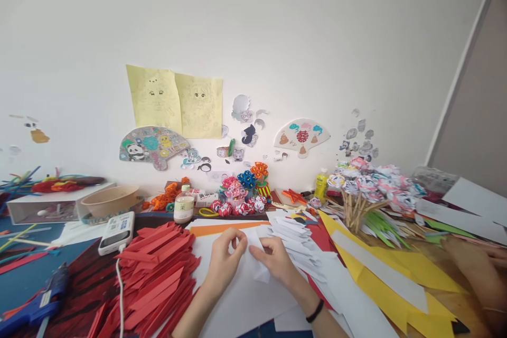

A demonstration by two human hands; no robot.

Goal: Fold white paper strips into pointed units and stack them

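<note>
Over the white sheets (233, 301) in front of me, both hands work on a small folded piece of white paper (261, 273). My left hand (226, 257) pinches its left edge between thumb and fingertips. My right hand (277, 260), with a black band on the wrist, grips the paper from the right, thumb on top. Just right of it lies a pile of folded white paper strips (298, 240). On the left is a large heap of folded red paper strips (158, 274).
A blue glue gun (49, 298) and a white power bank (117, 233) with cable lie left. A bottle (184, 205) and paper flowers (246, 182) stand behind. Rightward are yellow sheets (380, 274), a bunch of stick flowers (368, 185) and another person's arm (471, 269).
</note>
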